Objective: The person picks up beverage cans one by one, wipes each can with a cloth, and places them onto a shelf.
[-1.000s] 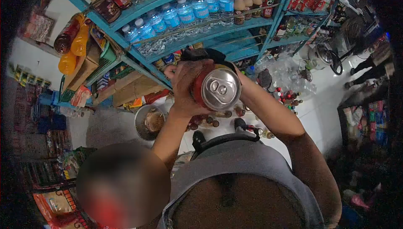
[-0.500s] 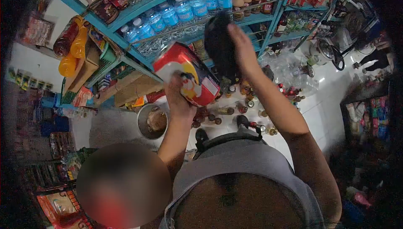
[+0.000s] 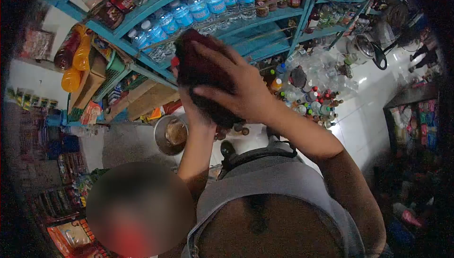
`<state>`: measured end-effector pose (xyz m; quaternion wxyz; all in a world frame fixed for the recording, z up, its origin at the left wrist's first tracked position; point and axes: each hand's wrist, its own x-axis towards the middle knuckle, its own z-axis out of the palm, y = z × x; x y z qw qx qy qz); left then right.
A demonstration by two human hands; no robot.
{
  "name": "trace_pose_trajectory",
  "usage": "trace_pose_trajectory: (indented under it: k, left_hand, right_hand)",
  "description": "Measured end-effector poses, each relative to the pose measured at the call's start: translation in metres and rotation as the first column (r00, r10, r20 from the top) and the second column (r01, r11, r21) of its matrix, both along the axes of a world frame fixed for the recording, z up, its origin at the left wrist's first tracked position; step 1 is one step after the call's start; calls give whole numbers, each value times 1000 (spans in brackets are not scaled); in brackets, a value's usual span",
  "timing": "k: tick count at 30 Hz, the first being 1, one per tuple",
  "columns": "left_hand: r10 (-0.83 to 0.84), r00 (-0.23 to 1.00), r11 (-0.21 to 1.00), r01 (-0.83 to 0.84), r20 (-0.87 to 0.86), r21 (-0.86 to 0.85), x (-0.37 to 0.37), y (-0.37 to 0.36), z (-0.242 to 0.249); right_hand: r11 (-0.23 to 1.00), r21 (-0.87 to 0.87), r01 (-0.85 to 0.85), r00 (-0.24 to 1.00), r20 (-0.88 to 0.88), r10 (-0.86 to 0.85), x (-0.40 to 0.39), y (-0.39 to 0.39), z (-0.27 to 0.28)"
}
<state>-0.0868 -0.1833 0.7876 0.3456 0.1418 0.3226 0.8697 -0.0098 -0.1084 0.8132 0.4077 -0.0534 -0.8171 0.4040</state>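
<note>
Both my hands are raised in front of the blue shelf (image 3: pixel 265 26). My right hand (image 3: pixel 241 85) presses a dark cloth (image 3: pixel 203 62), its fingers spread over the folds. Beneath the cloth, my left hand (image 3: pixel 196 111) supports a red container, of which only a small red edge (image 3: pixel 175 63) shows at the left; the cloth covers the rest. The left fingers are mostly hidden behind the cloth. A row of water bottles with blue labels (image 3: pixel 198 10) stands on the shelf just above my hands.
Many bottles (image 3: pixel 314 102) stand on the floor at right. A metal pot (image 3: pixel 171 135) sits below my left hand. Orange drink bottles (image 3: pixel 81 55) are at upper left, beside a cardboard box (image 3: pixel 90 81). A blurred round patch hides the lower left.
My right hand has brought the cloth left and down onto the red container, which was plainly visible before and is now almost covered. The view has shifted slightly.
</note>
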Motion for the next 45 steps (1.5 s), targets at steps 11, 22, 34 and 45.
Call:
trace_pose_trajectory:
  k: [11,22,34,45]
  left_hand:
    - [-98,871,859,-171,-482,-483,43,25,-127]
    - [-534,822,631,230,-200,-741,113,76,-276]
    - [-487,862,499,145,-138,-854,120,110,-365]
    - [-513,809,401,-68,-286,-913,103,97,-407]
  right_hand:
    - [572,-789,225,958,287,18,28,66,-164]
    - [397,-315,862,439,856,-273,218,78,-517]
    - [409,68,910,87,933,-348,242,190,-647]
    - [566,172,807,9,953,-302,165,343,-680]
